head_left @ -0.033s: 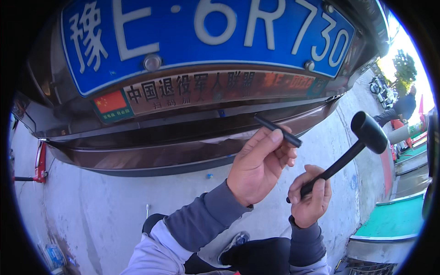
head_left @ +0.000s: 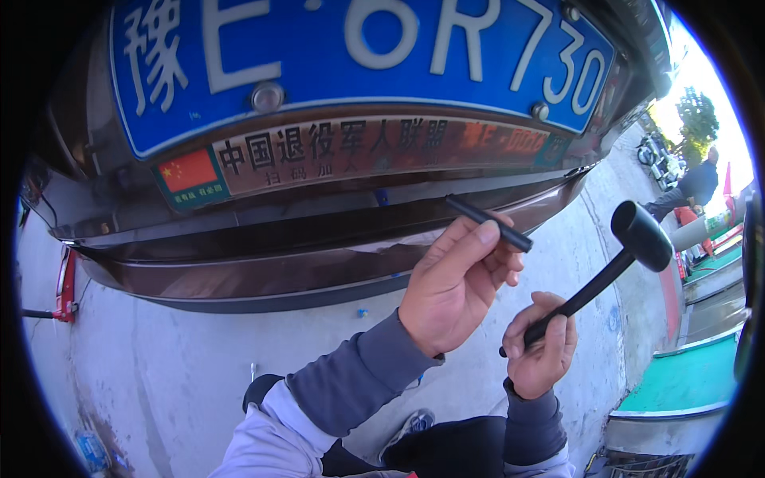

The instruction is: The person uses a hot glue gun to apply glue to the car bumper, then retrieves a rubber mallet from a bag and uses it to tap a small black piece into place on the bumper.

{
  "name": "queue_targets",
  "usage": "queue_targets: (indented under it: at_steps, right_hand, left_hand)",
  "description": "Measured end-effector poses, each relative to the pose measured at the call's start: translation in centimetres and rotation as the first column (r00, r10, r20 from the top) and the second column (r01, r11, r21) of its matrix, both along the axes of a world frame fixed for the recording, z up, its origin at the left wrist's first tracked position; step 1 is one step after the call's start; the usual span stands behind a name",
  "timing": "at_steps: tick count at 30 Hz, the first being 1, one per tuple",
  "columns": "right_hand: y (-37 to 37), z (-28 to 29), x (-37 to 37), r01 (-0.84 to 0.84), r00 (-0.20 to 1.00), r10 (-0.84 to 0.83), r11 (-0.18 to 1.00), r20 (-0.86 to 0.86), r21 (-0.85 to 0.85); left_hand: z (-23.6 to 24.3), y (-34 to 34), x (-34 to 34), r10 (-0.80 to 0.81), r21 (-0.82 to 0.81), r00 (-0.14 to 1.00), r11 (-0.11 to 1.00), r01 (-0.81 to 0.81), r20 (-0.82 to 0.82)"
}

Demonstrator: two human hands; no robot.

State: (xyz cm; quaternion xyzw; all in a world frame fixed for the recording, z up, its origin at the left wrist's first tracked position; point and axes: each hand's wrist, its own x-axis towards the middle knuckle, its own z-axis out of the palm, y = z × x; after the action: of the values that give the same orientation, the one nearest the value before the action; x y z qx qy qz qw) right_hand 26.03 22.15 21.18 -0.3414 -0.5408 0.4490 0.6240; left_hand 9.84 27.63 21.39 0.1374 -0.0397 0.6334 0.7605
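My left hand (head_left: 450, 299) pinches a short black rod (head_left: 467, 207) between thumb and fingers. The rod slants, its far end in front of a car's brown rear bumper (head_left: 263, 275); whether they touch I cannot tell. To the right and a little nearer me, my right hand (head_left: 542, 350) is closed around the handle of a black rubber mallet (head_left: 642, 239). Its head is raised up and to the right, apart from the rod. Above the bumper are a blue number plate (head_left: 315, 94) and a printed strip (head_left: 335, 151). An uneven crease marks the bumper left of the rod.
A red metal jack-like tool (head_left: 67, 287) stands on the concrete floor (head_left: 199, 350) at the left. At the right are a green-topped platform (head_left: 681, 378), a person in dark clothes (head_left: 701, 179) and a parked motorcycle (head_left: 660, 159). My shoe (head_left: 418, 422) shows below.
The view has shifted very slightly against the car. My left hand with the rod sits a touch farther right in the picture; both grips are the same.
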Motion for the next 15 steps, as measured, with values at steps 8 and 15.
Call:
queue_targets:
  at_steps: [8,15]
  right_hand:
    - [-2.6,-2.6,0.3,0.100,0.991,-0.104,0.994,0.090,0.044]
    - [-3.5,-1.1,-0.4,0.172,0.970,-0.184,0.981,0.159,0.086]
  left_hand:
    - [-0.6,3.2,-0.8,-0.083,0.187,0.983,0.981,0.052,0.161]
    - [-0.8,3.3,-1.3,-0.135,0.210,0.948,0.975,0.076,0.286]
